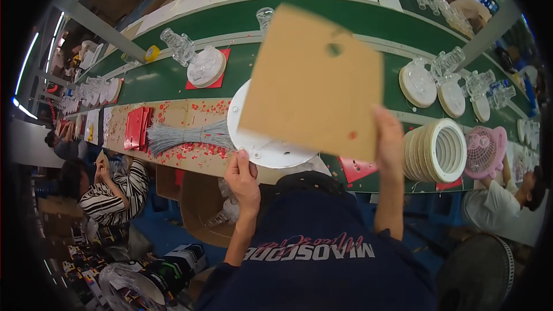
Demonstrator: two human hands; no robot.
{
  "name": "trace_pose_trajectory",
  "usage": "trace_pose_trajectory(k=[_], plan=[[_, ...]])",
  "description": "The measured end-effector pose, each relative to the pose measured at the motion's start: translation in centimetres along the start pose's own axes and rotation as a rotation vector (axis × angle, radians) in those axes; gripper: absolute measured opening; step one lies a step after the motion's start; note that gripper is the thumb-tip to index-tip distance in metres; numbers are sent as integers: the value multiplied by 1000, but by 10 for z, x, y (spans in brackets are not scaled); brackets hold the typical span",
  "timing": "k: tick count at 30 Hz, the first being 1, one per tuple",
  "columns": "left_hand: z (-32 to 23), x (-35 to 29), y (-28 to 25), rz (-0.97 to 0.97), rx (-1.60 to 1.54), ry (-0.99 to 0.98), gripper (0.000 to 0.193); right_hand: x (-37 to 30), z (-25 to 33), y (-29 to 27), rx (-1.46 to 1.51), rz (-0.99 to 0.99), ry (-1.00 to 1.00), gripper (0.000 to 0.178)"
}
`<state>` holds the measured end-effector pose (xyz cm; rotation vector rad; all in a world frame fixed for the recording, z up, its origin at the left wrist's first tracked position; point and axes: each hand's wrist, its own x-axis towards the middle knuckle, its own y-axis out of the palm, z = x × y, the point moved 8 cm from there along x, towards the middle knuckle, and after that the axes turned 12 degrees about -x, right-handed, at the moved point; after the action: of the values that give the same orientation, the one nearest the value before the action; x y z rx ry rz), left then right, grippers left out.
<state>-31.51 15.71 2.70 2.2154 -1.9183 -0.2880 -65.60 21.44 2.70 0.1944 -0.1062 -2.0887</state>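
Note:
My right hand [389,141] grips the right edge of a square brown cardboard sheet [311,80], slightly blurred and raised over the bench. A small hole shows near the sheet's far edge, with a red speck near its lower corner. Under the sheet lies a round white disc [271,154] with small fittings, partly hidden. My left hand [243,179] is closed in a pinch at the disc's near left rim. Just left of the disc a tied bundle of grey wires [190,136] rests on the bench.
Red sheets [137,128] and scattered red bits lie at the left. Stacked cream rings [438,148] and a pink fan [485,151] stand right. Clear plastic parts on round bases [205,67] sit along the green belt [155,75]. Co-workers sit on both sides.

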Motion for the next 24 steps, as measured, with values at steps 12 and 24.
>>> trace_pose_trajectory(k=[12,24], plan=[[18,-3,-10,30,-373,-4,53,18,-38,52,-415,232,94,30],[10,-4,-11,-53,-145,-47,14,23,-14,57,-414,50,-45,17]])
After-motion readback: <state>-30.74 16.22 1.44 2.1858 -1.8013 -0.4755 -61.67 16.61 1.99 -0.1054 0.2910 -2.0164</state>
